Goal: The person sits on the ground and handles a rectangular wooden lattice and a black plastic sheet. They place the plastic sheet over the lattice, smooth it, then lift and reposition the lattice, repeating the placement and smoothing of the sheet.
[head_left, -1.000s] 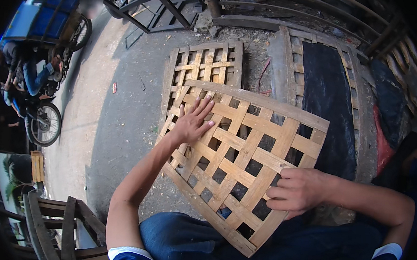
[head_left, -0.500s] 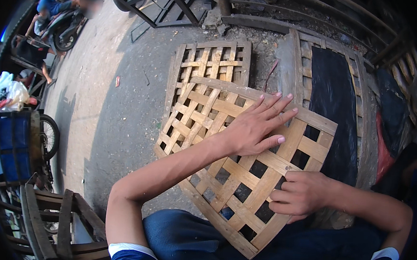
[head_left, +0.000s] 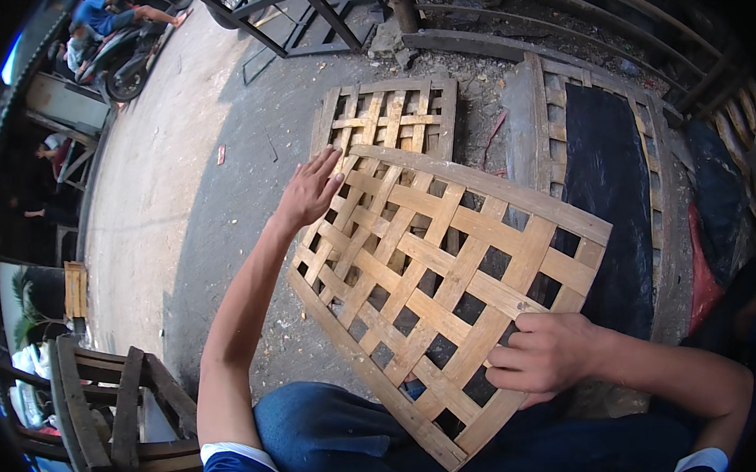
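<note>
A woven bamboo lattice panel (head_left: 420,265) in a wooden frame lies tilted across my lap, its near corner against my trousers. My right hand (head_left: 538,357) grips the lattice near its right side, fingers curled through the openings. My left hand (head_left: 311,187) rests flat with outstretched fingers at the panel's far left corner, touching or just above the frame; which of the two I cannot tell. Beyond that corner, a second lattice panel (head_left: 396,106) lies on the ground, partly covered by the first one.
To the right, a framed lattice with a black sheet (head_left: 606,164) over it lies on the ground. A dark metal frame (head_left: 323,22) stands at the far side. Wooden slats (head_left: 125,402) are at lower left. People sit by a parked motorcycle (head_left: 126,74) across the road.
My left hand has slid left across the panel, from its far right edge to its far left corner. My right hand keeps its grip. A cart has passed out of view at left.
</note>
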A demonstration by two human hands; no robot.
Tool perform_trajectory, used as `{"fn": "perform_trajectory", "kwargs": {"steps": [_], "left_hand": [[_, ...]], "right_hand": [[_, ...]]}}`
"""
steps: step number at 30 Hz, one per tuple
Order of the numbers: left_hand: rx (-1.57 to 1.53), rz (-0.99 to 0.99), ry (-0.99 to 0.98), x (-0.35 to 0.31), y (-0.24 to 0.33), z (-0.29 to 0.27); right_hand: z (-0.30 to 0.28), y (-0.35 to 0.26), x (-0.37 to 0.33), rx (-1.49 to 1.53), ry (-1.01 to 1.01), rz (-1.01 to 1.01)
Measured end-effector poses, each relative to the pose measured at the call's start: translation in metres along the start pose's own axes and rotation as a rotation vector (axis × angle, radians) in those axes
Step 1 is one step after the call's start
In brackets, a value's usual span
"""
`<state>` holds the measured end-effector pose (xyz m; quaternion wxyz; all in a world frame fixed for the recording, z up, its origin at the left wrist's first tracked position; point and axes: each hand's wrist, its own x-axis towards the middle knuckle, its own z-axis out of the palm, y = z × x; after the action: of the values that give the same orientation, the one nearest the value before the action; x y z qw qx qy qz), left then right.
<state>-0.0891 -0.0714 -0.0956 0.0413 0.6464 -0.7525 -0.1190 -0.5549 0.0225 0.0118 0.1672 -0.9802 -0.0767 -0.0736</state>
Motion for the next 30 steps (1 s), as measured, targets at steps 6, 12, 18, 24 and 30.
{"fn": "perform_trajectory", "kwargs": {"steps": [6,12,18,24,30], "left_hand": [[-0.531,0.604,-0.022,-0.014,0.219,-0.018],[-0.255,0.714,-0.153,-0.071,0.214,0.022],[0.145,0.017,-0.247,-0.088,0.008,0.053],[-0.060,-0.401,-0.159,-0.106,-0.117,0.008],[-0.743,-0.390,0.551,-0.048,-0.074,-0.056]], "right_hand": [[-0.008,-0.003,-0.002,-0.028,-0.034,0.013],[-0.016,-0.001,0.001,0.021,0.011,0.046],[-0.010,-0.003,-0.004,0.037,0.023,0.109],[-0.042,0.010,0.009,-0.019,0.199,0.072],[-0.077,0.021,0.012,-0.177,0.527,0.185]]}}
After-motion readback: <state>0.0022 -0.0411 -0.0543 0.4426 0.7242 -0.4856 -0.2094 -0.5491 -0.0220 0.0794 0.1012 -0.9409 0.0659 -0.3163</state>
